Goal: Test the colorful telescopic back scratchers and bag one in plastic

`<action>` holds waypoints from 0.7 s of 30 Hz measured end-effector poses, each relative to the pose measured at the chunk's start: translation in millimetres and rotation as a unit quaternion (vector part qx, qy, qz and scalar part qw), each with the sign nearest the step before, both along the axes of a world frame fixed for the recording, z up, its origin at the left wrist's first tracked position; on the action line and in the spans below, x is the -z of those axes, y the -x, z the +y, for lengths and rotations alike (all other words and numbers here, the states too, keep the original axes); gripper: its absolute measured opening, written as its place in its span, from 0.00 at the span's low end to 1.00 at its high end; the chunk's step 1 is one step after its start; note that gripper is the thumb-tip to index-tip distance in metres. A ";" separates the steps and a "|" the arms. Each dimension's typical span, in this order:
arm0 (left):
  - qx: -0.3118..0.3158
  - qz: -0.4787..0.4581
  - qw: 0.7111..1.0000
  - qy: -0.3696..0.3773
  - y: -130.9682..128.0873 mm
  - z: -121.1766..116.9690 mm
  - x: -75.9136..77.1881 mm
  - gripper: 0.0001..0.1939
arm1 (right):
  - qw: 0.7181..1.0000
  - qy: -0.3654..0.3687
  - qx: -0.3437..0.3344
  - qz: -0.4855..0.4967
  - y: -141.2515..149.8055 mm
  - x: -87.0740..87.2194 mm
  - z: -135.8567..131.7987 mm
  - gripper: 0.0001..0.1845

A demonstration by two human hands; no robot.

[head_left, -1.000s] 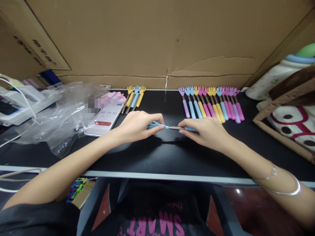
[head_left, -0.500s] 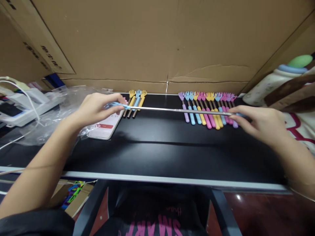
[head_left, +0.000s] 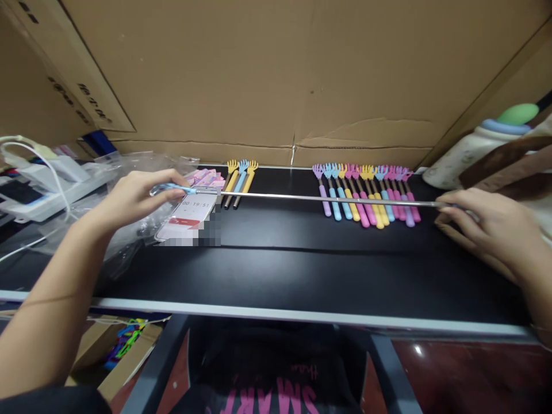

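A telescopic back scratcher stretches level above the black desk, its thin metal rod pulled out long. My left hand pinches its light-blue end between thumb and fingers, over the upper part of a phone. At the other end, my right hand is closed around the handle, which the fingers mostly hide. Behind the rod, a row of several colourful back scratchers lies side by side, claws toward the cardboard. Another small group of back scratchers, yellow and blue, lies to the left.
Clear plastic bags and a white power strip with cables occupy the left side. Cardboard walls the back. A white bottle stands at the right. Below the desk edge is a box of bright items.
My hands have moved farther apart, left hand leftward and right hand rightward. More of the back scratcher's metal rod now shows between them.
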State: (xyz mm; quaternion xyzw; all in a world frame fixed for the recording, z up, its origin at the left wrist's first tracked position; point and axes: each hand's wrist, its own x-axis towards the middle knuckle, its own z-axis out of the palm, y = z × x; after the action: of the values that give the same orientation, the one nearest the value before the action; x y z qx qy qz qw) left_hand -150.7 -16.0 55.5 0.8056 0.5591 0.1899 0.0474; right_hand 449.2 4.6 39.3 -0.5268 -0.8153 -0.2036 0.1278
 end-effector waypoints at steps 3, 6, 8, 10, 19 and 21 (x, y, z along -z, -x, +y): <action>0.005 -0.007 1.000 -0.017 1.1 2.0 3.4 0.18 | 0.998 -0.038 -0.052 -0.011 0.8 0.7 1.8 0.15; 0.014 -0.010 0.998 -0.054 2.9 4.9 3.0 0.19 | 0.991 -0.085 -0.099 -0.024 2.0 2.4 3.2 0.16; 0.021 -0.005 0.998 -0.067 4.9 5.6 1.5 0.19 | 0.988 -0.102 -0.106 -0.037 0.4 3.9 3.3 0.16; 0.018 0.001 0.997 -0.074 7.1 5.5 0.2 0.19 | 0.988 -0.108 -0.099 -0.042 -2.3 5.6 2.7 0.16; -0.019 0.020 0.996 -0.080 31.9 6.3 5.5 0.20 | 0.999 -0.040 -0.014 -0.015 -22.2 10.3 5.0 0.16; -0.018 0.045 0.994 -0.100 38.8 5.7 7.4 0.22 | 1.000 -0.020 0.001 -0.009 -27.0 10.6 7.3 0.16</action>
State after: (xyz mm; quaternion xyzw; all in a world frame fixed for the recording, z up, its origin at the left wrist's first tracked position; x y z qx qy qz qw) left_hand -189.5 -10.3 48.1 0.8039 0.5534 0.2090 -0.0620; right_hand 476.3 12.0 28.7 -0.5234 -0.8116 -0.2243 0.1304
